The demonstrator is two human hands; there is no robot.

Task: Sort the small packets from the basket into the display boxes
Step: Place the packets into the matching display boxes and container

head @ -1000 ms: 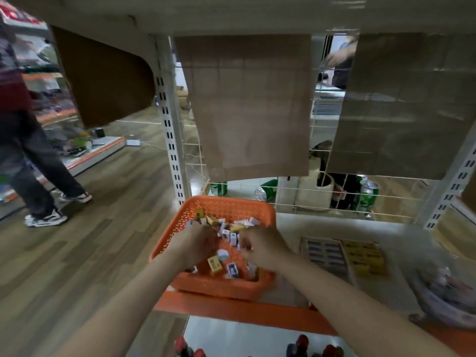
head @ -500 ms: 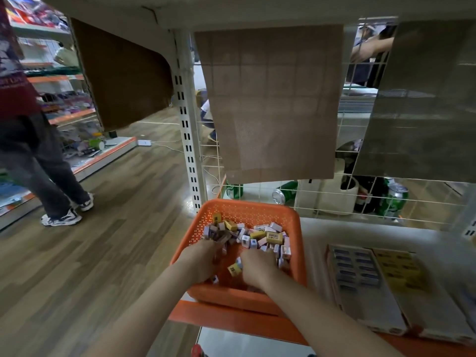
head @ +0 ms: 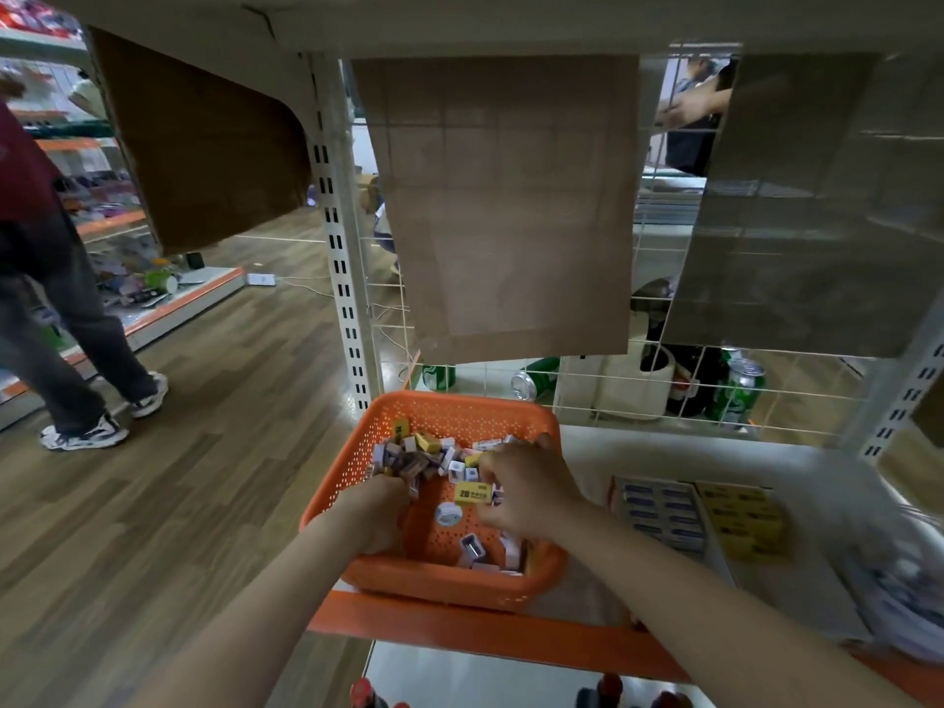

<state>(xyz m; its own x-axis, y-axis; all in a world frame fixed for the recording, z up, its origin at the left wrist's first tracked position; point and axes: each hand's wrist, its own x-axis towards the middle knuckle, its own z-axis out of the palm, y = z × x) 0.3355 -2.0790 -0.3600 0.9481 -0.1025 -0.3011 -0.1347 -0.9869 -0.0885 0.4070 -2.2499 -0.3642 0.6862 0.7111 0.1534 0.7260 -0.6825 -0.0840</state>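
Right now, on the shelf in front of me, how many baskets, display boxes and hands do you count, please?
Orange basket: 1
Display boxes: 2, the blue display box and the yellow display box
Hands in the basket: 2, the left hand and the right hand
Total: 5
The small packets are too jumbled to count.

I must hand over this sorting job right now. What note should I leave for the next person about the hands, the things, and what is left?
Left hand: inside the orange basket, fingers curled at the packet pile; grip hidden.
Right hand: also in the basket, fingers curled by a yellow packet; grip unclear.
Done: blue box and yellow box, on the shelf right of the basket, each hold rows of packets.
Left to do: many mixed packets lie in the basket.
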